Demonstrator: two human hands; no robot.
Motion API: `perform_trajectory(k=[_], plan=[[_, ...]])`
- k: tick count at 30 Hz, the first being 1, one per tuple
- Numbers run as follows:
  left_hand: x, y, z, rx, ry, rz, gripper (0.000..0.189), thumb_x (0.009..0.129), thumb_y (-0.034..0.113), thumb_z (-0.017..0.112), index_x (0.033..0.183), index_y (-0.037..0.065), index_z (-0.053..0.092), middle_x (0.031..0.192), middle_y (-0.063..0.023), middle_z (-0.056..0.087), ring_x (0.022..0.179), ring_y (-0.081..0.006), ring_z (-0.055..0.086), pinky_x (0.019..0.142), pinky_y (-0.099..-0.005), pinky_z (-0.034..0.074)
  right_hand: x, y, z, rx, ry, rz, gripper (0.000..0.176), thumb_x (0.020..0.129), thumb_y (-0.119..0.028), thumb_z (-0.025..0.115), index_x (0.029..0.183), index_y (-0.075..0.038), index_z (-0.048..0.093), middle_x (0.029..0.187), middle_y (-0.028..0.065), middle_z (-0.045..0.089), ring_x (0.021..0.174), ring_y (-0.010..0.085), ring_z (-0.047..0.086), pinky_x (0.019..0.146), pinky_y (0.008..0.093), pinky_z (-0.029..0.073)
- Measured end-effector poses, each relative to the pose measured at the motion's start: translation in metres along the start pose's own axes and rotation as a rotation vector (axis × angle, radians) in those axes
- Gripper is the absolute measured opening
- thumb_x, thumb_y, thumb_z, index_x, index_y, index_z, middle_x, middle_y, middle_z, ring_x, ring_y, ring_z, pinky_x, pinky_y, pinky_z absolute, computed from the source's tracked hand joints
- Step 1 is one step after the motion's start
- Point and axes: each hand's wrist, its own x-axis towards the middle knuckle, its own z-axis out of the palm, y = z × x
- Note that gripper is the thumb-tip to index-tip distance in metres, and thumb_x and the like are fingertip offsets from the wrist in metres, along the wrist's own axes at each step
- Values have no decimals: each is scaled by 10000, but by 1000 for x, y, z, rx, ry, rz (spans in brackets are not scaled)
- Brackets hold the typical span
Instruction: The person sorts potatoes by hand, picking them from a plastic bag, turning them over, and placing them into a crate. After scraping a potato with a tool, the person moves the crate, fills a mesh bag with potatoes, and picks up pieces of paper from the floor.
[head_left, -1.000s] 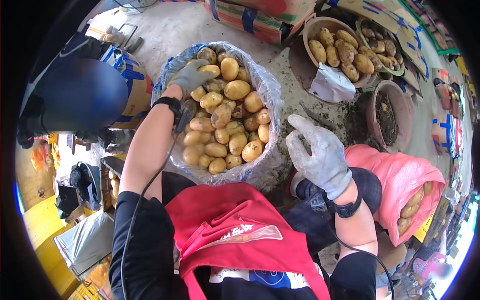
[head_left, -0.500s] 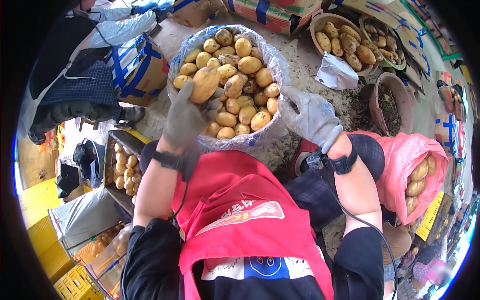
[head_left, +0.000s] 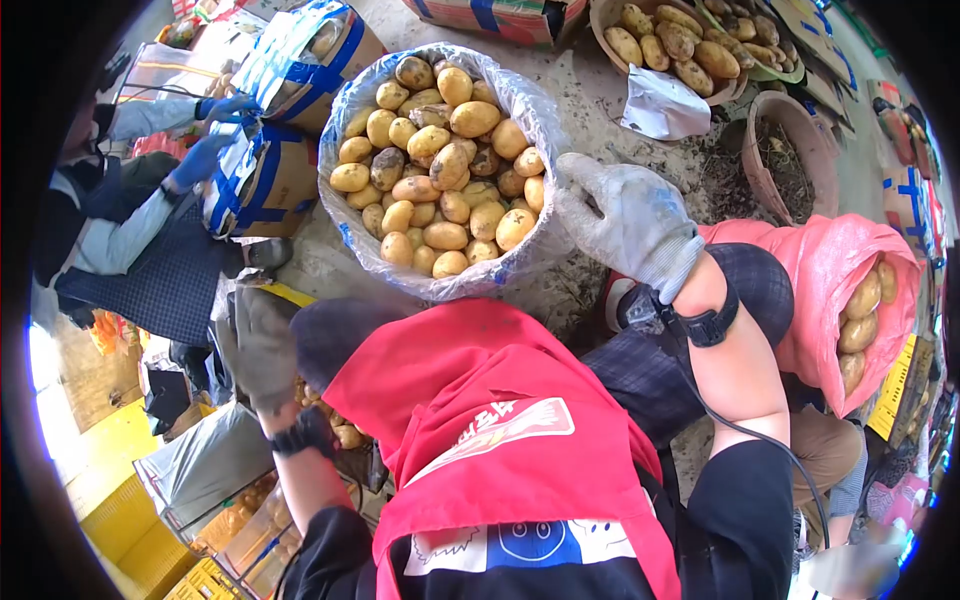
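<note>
A round tub lined with clear plastic (head_left: 350, 240) stands in front of me, heaped with potatoes (head_left: 445, 235). At its right rim is my right hand (head_left: 630, 220) in a grey-white work glove, fingers closed on the edge of the plastic liner. My left hand (head_left: 258, 350), in a darker dirty glove, is off to the left beside my knee, slightly blurred. Its fingers look stretched out, and no potato shows in it. Just below that hand, potatoes (head_left: 348, 436) in a crate are partly hidden by my arm and apron.
A pink sack (head_left: 800, 290) of potatoes leans at my right knee. Farther back are a brown basin (head_left: 610, 60) of potatoes, a white sheet (head_left: 665, 105) and a pot with soil (head_left: 750, 160). A co-worker's blue-gloved hand (head_left: 200, 160) touches a taped carton (head_left: 285, 185) at left.
My left hand has swung from above the tub down to the left, and the large potato it held is out of sight. My right hand stays at the rim. The co-worker's gloved hands have appeared.
</note>
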Motion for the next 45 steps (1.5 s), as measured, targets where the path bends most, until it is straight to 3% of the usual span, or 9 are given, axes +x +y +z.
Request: perform_trajectory(k=[2,5,8,14,18,22,26,30,45], plan=[[72,32,-12,-60,49,98,536,1036,306,522,1486,14,503,1352,-132,652,1293,-246,604,1074,-378,462,3,-2,-1,8,-5,0,317,943,-305,669,1185,-101,686,903,219,716,856,431,692,744,516,547],[177,114,-18,-1989,-226,-635,493,1025,235,568,1480,49,538,1377,-170,635,1298,-221,602,1068,-361,480,9,1,3,12,99,-78,278,921,-238,690,1146,-74,677,820,200,701,782,414,690,686,507,543],[253,189,27,-1138,-125,48,669,909,296,703,1515,92,506,1465,-216,576,1343,-342,574,1142,-418,439,17,7,3,26,47,-28,250,920,-228,683,1116,-74,671,793,191,694,757,410,684,671,513,534],[316,257,49,-442,-298,180,676,843,390,795,1441,229,524,1259,-141,624,1177,-341,650,958,-603,506,28,18,1,44,51,23,202,923,-225,676,1062,-80,652,750,178,671,730,405,673,652,529,516],[308,235,44,-588,-394,115,667,813,352,826,1410,249,547,1298,-146,622,1173,-377,651,984,-565,513,24,18,2,17,48,26,212,927,-253,667,1050,-81,646,754,184,681,731,418,673,653,532,520],[248,208,12,-1928,-442,-192,819,749,221,904,1434,62,486,1314,-109,624,1245,-243,598,1085,-407,480,17,14,9,-6,-56,64,258,935,-286,655,1086,-78,630,794,206,704,765,435,684,671,557,525],[176,206,-45,-2628,-354,-239,838,805,130,830,1510,69,381,1395,-111,577,1301,-240,568,1141,-408,441,9,0,32,307,-128,165,517,939,-287,677,1405,-100,555,950,210,739,879,399,731,763,493,576],[126,220,-69,-2720,-260,-343,925,871,87,785,1629,111,256,1507,-125,493,1363,-270,538,1168,-416,427,12,-12,51,884,-199,159,488,922,-132,719,1386,-26,606,1088,62,722,1015,106,654,899,274,537],[65,209,-81,-2765,-262,-390,919,787,-20,803,1581,100,356,1495,-124,500,1332,-253,553,1108,-378,495,-7,-25,66,913,-44,-32,216,997,-189,671,1136,-41,746,1042,94,773,921,153,718,841,317,569]])
